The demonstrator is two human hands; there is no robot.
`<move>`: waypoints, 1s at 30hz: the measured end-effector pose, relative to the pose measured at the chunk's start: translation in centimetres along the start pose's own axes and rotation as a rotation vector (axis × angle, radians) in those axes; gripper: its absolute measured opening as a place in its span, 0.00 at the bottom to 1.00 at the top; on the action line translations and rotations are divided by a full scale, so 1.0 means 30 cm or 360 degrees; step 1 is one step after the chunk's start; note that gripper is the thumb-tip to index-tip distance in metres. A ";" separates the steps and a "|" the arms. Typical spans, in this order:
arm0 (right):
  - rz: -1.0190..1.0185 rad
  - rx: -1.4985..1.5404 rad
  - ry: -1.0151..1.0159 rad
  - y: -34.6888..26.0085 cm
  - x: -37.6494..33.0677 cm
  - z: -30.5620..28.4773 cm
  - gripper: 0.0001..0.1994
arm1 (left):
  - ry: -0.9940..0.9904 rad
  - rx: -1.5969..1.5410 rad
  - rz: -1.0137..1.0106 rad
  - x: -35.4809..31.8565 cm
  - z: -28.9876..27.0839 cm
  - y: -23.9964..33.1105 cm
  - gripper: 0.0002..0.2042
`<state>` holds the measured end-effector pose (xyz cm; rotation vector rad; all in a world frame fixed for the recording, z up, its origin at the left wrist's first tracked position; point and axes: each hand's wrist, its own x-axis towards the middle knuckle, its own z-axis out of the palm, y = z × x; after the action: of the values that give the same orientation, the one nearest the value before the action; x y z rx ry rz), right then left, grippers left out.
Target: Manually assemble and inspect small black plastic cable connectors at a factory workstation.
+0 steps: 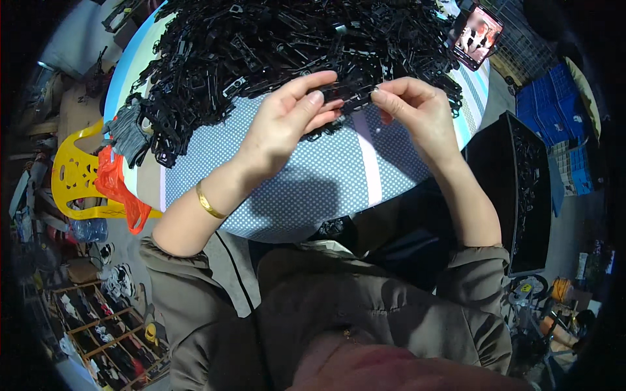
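Observation:
Above the table's near half, my left hand (283,120) is closed, its thumb against the lower fingers and the forefinger lifted. A small black plastic part (355,102) shows between my two hands. My right hand (424,117) pinches its right end between thumb and forefinger. The left end runs into the fingers of my left hand, where black on black hides the exact grip. Just beyond lies a large heap of similar black parts (274,45), some with small metal bits.
A patterned cloth (293,195) covers the round table. A phone (478,37) stands at the far right edge. At left are a grey glove-like cloth (129,133), a red bag (117,189) and a yellow chair (75,173). A black bin (502,189) stands right, with more parts inside.

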<state>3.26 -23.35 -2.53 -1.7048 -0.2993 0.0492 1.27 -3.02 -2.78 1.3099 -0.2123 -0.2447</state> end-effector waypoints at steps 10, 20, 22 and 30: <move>-0.0317 -0.0182 0.0319 0.038 -0.011 0.075 0.08 | -0.0030 0.0030 0.0110 -0.002 -0.006 -0.027 0.19; -0.0549 -0.0630 0.0278 0.047 -0.001 0.083 0.08 | -0.0003 0.0091 0.0042 -0.004 -0.002 -0.058 0.22; -0.0852 -0.1020 0.0232 0.030 0.001 0.088 0.14 | 0.0015 0.0111 0.0063 -0.005 -0.005 -0.055 0.22; -0.0882 -0.0942 0.0092 0.037 0.096 0.059 0.08 | 0.0161 0.0160 0.0233 0.016 -0.064 0.053 0.20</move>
<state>5.88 -21.12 -3.50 -2.1367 -0.7911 -0.5437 2.37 -1.02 -1.72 1.3959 -0.2359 -0.0439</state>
